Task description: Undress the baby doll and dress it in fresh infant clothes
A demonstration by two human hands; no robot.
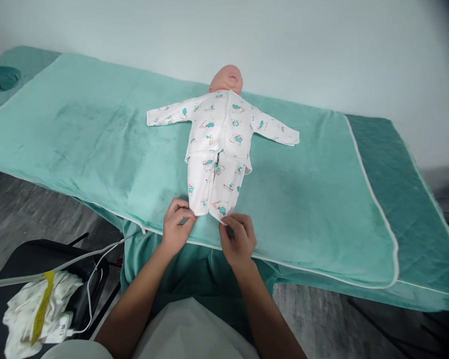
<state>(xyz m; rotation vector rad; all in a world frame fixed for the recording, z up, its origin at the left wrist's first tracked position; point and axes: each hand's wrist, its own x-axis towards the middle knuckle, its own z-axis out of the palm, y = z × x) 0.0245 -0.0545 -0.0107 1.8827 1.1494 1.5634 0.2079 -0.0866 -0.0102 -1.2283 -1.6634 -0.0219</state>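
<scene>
A baby doll (227, 79) lies on its back on a teal blanket (97, 144), head toward the wall. It wears a white printed top (224, 124) with sleeves spread out and matching white trousers (215, 187). My left hand (176, 225) pinches the cuff of the left trouser leg, fingers closed on the cloth. My right hand (239, 239) pinches the cuff of the right trouser leg at the blanket's near edge.
The blanket covers a long bed against a pale wall, with a darker teal cover (404, 199) showing at the right. A black chair (33, 259) at lower left holds crumpled white cloth (33, 304) with a yellow strip and white cables. A small teal pillow (2, 77) lies far left.
</scene>
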